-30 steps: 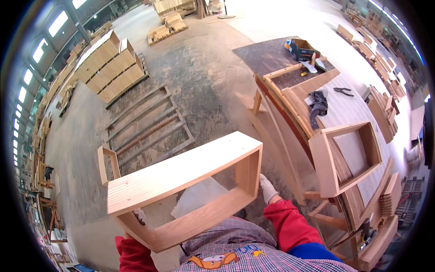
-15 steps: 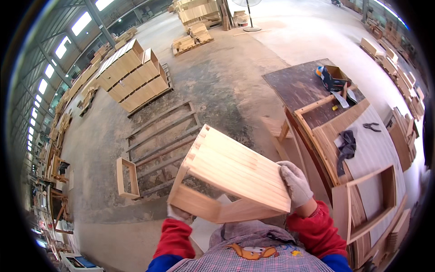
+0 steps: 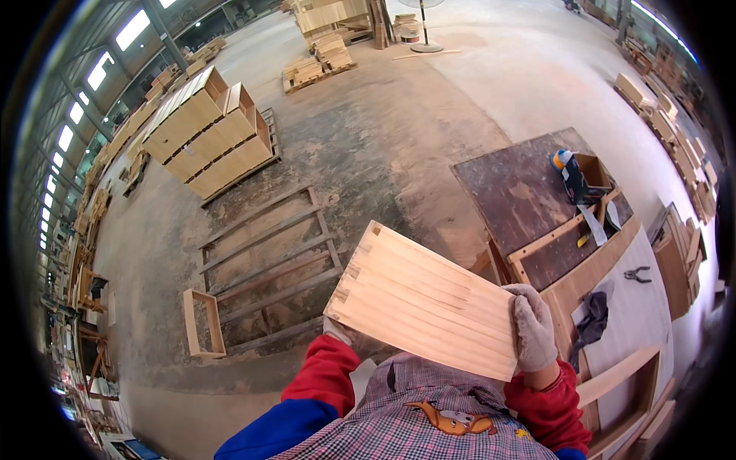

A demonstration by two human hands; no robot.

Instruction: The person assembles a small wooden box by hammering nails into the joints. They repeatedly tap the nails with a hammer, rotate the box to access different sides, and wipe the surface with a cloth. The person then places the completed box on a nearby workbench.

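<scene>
A pale wooden drawer frame with dovetail joints at its corner is held up in front of my apron. One broad side panel faces up and hides the rest of the frame. My right hand, in a whitish work glove, grips the frame's right end, fingers wrapped at the edge. At the lower left corner my gloved left hand holds the frame from beneath, most of its fingers hidden behind the wood.
To the right, a workbench carries a dark cloth, pliers, an open box and another wooden frame. On the floor lie a slatted pallet and a small frame; stacked drawer boxes stand farther back.
The drawer frame has been tilted so its broad panel covers the opening that showed before. Both hands and the frame have shifted right in view, still gripping.
</scene>
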